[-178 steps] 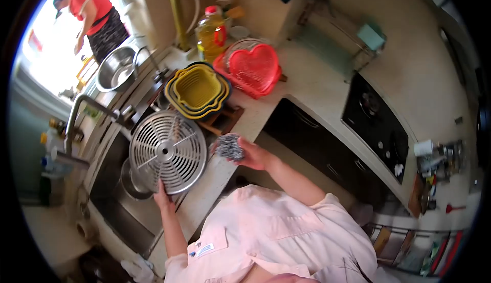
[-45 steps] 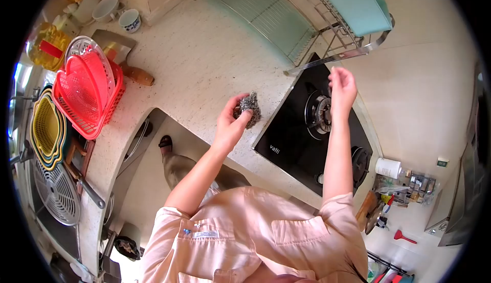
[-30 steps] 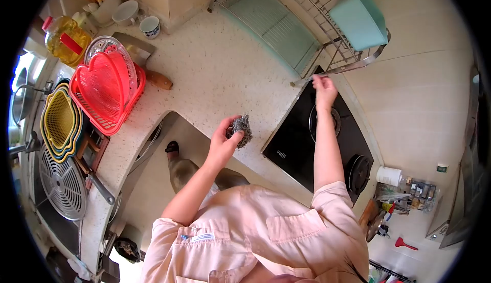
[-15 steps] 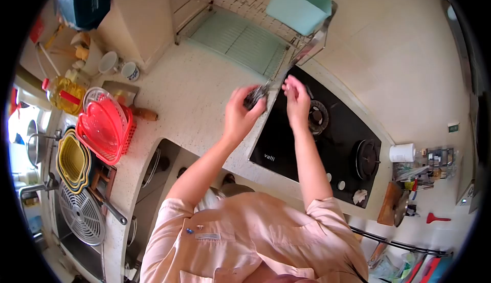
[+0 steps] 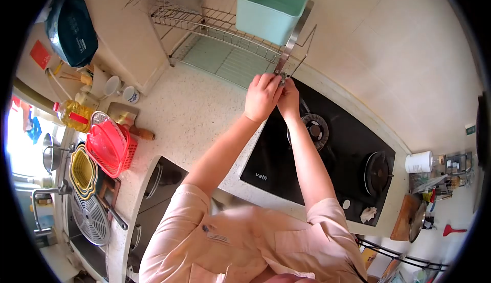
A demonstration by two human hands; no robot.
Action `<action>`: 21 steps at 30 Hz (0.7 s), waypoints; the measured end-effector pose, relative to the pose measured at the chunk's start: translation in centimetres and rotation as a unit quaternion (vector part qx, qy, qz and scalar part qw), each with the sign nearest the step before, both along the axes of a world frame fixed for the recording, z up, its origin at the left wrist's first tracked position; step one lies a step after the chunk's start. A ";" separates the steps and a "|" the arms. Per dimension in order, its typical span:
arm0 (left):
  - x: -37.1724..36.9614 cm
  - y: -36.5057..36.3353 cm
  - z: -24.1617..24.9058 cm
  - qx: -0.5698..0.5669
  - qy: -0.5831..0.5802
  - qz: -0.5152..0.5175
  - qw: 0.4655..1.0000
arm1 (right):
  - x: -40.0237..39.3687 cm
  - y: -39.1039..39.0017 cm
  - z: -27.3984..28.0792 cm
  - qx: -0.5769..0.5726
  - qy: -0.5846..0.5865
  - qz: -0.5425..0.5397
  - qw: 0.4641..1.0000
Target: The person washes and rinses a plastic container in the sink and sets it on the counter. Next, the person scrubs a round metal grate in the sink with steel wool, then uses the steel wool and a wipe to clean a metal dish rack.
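Note:
My left hand (image 5: 262, 97) is closed around a steel wool scrubber (image 5: 282, 77), mostly covered by the fingers. Pressed close beside it, my right hand (image 5: 289, 99) has its fingers curled in at the same spot; what they grip is hidden. Both hands meet at the lower right end of the wire dish rack (image 5: 225, 26), by its flat metal side piece (image 5: 289, 48). Below the rack's upper shelf lies a pale green drip tray (image 5: 220, 60). A mint plastic bin (image 5: 266, 19) sits on the upper shelf.
A black gas hob (image 5: 279, 168) lies under my right forearm. On the left of the counter (image 5: 189, 109) are red plastic baskets (image 5: 110, 147), a cleaver (image 5: 123, 114), an oil bottle (image 5: 74, 115) and cups (image 5: 131, 94). A paper roll (image 5: 419, 161) stands at right.
My hands were apart, the scrubber showing in my left hand and the right hand's fingers loosely raised. They have come together at the rack's end. The camera view has shifted.

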State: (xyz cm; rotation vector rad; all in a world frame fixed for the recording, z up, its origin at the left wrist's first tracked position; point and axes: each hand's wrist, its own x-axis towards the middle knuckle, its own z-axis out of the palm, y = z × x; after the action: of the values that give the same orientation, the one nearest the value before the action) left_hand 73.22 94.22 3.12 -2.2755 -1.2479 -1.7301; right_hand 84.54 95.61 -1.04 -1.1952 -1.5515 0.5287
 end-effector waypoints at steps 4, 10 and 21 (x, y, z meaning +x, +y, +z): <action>-0.1 -0.2 1.3 0.028 -0.040 0.004 0.999 | 0.6 -0.5 0.2 -0.016 -0.035 0.031 0.999; -0.2 0.1 -0.5 0.015 -0.041 0.011 0.999 | 0.9 -0.6 0.1 -0.071 0.062 0.043 0.995; -0.5 -0.1 0.0 0.021 -0.057 0.002 0.998 | 1.1 0.2 0.7 -0.081 -0.038 0.016 0.996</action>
State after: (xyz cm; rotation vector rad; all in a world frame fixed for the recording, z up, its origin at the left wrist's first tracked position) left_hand 72.72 94.08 3.15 -2.1776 -1.2218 -1.8904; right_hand 85.62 95.77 -0.34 -1.3276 -1.6187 0.6472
